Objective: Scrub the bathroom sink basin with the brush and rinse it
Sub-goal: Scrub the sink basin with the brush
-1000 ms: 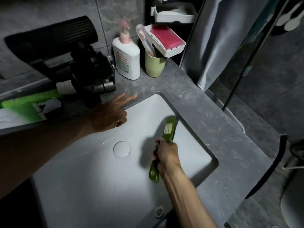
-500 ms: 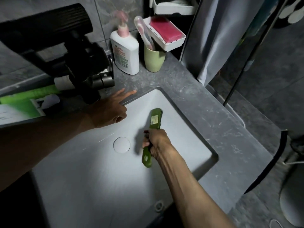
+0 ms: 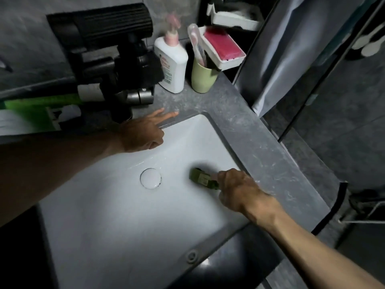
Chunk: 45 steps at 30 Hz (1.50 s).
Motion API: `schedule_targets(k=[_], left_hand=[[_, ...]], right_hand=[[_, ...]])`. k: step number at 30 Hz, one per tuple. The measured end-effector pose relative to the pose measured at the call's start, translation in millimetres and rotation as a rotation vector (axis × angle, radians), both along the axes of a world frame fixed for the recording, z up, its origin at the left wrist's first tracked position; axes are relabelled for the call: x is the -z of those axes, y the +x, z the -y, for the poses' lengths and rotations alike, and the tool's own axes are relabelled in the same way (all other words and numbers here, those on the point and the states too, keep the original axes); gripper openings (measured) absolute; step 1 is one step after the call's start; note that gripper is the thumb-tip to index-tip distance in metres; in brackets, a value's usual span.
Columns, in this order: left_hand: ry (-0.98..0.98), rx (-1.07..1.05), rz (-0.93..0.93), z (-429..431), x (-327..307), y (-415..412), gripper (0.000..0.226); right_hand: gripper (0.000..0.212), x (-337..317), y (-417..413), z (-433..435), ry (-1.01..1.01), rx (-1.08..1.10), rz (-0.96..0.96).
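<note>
The white rectangular sink basin fills the lower middle of the head view, with a round drain cover near its centre. My right hand grips the handle of the green scrub brush. The brush head lies against the basin floor, to the right of the drain and pointing left. Most of the handle is hidden inside my fist. My left hand rests on the basin's far rim, with two fingers stretched out onto the grey counter.
A black faucet stands behind the basin. A white pump bottle, a green cup with toothbrushes and a white tray holding a pink soap crowd the back corner. A grey curtain hangs on the right.
My right hand has turned the brush from pointing away to pointing left and drawn it nearer, toward the basin's right side. My left hand stays on the rim.
</note>
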<state>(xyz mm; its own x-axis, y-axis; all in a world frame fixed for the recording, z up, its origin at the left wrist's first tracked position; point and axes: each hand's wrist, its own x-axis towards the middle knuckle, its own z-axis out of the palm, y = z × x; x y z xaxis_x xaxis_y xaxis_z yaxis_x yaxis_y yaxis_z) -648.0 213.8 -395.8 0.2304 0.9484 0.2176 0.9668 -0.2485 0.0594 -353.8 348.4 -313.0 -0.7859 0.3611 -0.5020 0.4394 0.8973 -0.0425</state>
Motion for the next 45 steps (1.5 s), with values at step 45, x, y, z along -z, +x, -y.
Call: schedule_targets(k=[45], left_hand=[[-0.035, -0.020, -0.071, -3.5, 6.1, -4.6, 0.040]], right_hand=[[0.018, 38.3, 11.1, 10.0, 0.556, -0.144, -0.173]])
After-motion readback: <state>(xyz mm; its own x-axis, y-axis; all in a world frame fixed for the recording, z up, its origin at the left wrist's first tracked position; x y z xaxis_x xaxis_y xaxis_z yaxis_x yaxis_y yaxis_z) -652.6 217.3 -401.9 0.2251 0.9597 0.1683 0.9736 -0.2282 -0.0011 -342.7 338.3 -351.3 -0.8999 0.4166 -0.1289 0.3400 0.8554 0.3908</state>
